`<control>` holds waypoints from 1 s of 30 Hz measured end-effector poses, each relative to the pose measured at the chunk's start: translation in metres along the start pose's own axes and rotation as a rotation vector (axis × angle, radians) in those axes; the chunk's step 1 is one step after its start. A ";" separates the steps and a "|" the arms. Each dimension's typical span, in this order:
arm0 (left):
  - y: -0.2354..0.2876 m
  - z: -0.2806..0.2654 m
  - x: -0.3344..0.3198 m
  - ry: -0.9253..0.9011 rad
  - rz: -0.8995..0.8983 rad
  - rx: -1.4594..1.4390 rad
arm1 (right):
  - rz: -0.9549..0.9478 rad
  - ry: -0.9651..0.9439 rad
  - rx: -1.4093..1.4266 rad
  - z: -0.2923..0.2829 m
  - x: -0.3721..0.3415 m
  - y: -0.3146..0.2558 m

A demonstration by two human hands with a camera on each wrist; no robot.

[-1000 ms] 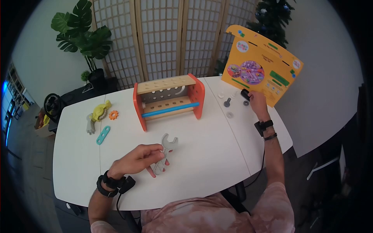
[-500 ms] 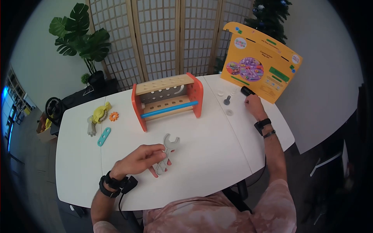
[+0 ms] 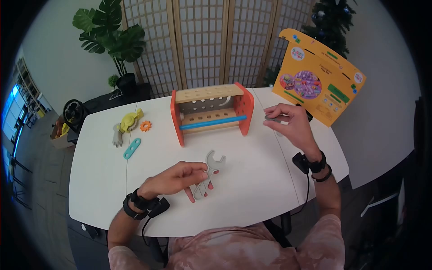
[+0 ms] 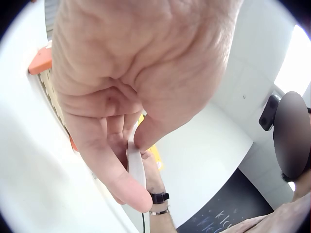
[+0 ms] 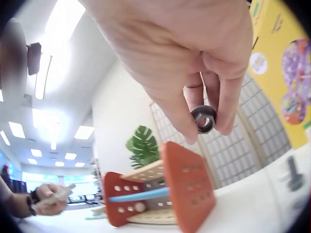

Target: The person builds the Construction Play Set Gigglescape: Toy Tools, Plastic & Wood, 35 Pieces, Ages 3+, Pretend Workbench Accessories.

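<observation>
Over the table's (image 3: pixel 252 180) right side, the right hand (image 3: pixel 294 128) has a dark nut (image 5: pixel 203 119) pinched between thumb and fingers, up off the surface, near the yellow box (image 3: pixel 335 85). Left hand's (image 3: pixel 177 177) clamped on the grey wrench (image 3: pixel 216 161), thumb on top, jaw end facing the toolbox (image 3: pixel 204 95), which sits beyond it. There's a bolt (image 5: pixel 294 174) on the table too.

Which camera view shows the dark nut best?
The right wrist view: the nut is close, pinched by the right hand, its hole visible. In the head view it's a small grey sliver; the left wrist view doesn't show it.
</observation>
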State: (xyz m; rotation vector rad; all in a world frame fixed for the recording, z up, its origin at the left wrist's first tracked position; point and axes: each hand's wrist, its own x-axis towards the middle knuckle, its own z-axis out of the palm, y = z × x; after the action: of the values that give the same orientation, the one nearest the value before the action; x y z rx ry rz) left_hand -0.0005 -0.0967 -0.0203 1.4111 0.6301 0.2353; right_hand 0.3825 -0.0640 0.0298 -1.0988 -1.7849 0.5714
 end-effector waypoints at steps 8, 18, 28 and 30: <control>0.009 0.005 -0.011 -0.004 0.045 -0.130 | -0.454 -0.105 -0.142 0.096 -0.022 -0.063; 0.002 0.000 -0.020 0.037 0.101 -0.134 | -0.699 -0.150 -0.338 0.111 -0.025 -0.061; 0.008 0.002 -0.016 -0.001 0.147 -0.108 | -0.573 -0.137 -0.206 0.106 -0.027 -0.057; 0.009 0.002 -0.017 -0.012 0.143 -0.121 | -0.492 -0.182 -0.095 0.105 -0.027 -0.054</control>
State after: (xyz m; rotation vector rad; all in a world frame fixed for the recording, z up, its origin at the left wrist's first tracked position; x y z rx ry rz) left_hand -0.0116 -0.1057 -0.0067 1.3413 0.4971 0.3723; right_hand 0.2706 -0.1056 0.0097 -0.6416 -2.1633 0.2933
